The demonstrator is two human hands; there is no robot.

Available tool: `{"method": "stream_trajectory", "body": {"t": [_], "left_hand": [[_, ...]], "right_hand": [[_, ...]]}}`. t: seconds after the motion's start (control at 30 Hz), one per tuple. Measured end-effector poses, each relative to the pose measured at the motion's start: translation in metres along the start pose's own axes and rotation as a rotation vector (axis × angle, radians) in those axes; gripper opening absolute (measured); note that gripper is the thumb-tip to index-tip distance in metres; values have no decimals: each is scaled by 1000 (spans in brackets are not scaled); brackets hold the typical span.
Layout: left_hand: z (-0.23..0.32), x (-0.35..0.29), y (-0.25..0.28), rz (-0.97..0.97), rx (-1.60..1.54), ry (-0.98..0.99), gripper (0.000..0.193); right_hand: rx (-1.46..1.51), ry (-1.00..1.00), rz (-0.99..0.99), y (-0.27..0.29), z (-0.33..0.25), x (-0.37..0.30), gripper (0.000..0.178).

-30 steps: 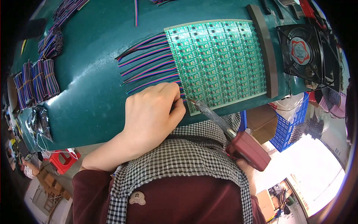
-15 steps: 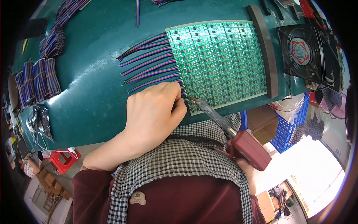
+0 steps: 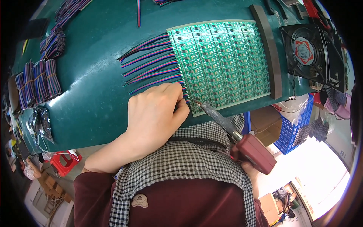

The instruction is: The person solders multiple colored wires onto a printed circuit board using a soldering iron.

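A green panel of small circuit boards (image 3: 227, 64) lies flat on the table, with several multicoloured ribbon wires (image 3: 151, 80) fanning out from its left edge. My left hand (image 3: 157, 109) is closed in a pinch at that edge, near the lower left corner. Between its fingertips are the ends of a ribbon wire, mostly hidden by the fingers. From the lower right, my right hand (image 3: 250, 169) grips a dark red soldering gun (image 3: 256, 153), whose body covers most of the fingers. Its thin tip points at the panel's edge, just right of my left fingertips.
A dark grey bar (image 3: 268, 53) runs along the panel's right side, with a black fan (image 3: 305, 53) beyond it. Bundled wires (image 3: 39, 81) lie at the table's left. Below the right edge is a blue basket (image 3: 289, 130); a red stool (image 3: 65, 163) stands lower left.
The soldering gun has shifted slightly right and down, its tip drawing back a little from my left fingertips. My left hand has hardly moved.
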State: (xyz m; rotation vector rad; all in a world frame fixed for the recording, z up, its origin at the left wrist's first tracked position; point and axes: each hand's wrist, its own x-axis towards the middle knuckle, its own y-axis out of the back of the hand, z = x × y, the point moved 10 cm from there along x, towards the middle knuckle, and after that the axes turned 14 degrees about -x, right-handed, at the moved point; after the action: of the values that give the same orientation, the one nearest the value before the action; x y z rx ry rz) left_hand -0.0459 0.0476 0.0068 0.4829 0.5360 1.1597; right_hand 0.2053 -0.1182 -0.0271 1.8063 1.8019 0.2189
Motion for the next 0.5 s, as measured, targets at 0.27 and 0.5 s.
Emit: {"method": "stream_trajectory", "body": {"t": [0.27,0.5], "left_hand": [[-1,0,0,-11,-9,11,12],[-1,0,0,-23,4,17,11]], "right_hand": [[-24,-29,4,-2,1,-1,77],[4,-13,-10,-6,-2,3,73]]}}
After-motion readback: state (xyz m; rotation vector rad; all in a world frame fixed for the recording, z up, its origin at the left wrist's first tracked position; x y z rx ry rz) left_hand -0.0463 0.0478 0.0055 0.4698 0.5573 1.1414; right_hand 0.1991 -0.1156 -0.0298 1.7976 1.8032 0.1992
